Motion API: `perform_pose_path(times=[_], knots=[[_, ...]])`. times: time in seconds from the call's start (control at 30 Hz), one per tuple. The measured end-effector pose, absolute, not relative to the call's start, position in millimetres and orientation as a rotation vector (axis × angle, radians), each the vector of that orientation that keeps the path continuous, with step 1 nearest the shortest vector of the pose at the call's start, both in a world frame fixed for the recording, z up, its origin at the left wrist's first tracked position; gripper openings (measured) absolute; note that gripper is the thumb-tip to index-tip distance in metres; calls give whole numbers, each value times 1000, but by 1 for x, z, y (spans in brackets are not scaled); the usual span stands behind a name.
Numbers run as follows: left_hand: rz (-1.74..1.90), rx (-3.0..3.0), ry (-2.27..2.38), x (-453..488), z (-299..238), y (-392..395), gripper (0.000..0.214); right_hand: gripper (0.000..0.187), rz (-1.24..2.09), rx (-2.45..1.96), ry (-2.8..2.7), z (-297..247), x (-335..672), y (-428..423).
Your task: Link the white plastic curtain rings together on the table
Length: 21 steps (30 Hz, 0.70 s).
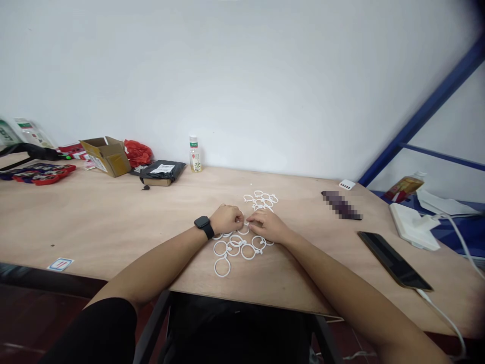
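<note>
My left hand (226, 219), with a black watch (204, 226) on its wrist, is closed with the fingertips pinched at a white plastic ring (244, 232). My right hand (267, 226) meets it from the other side, thumb and fingers pinched at the same ring. The fingertips partly hide their grip. Nearer me, several white rings with small eyelets (222, 276) lie loose and overlapping on the wooden table (159, 212). Beyond my hands sits a second cluster of such rings (258, 192). Some rings are partly covered by my hands.
At the back left are an open cardboard box (113, 161), a red plastic bag (138, 153), a black parcel (162, 170) and a bottle (195, 156). On the right lie a phone (394, 260) with a cable, a white power strip (411, 227) and a pixelated dark object (341, 205).
</note>
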<state>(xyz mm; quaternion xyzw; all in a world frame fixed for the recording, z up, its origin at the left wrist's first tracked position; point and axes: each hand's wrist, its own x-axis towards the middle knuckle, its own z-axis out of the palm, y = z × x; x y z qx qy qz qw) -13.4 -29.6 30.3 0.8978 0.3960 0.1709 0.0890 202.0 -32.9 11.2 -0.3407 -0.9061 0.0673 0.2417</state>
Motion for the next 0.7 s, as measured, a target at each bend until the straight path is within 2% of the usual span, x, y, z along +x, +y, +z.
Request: perform_pose_path(times=[0.47, 0.7], knots=[[747, 2691, 1029, -13, 30, -28, 12, 11, 281, -872, -2472, 12, 201, -32], [868, 2681, 984, -14, 29, -28, 18, 12, 244, -961, -2280, 12, 202, -36]])
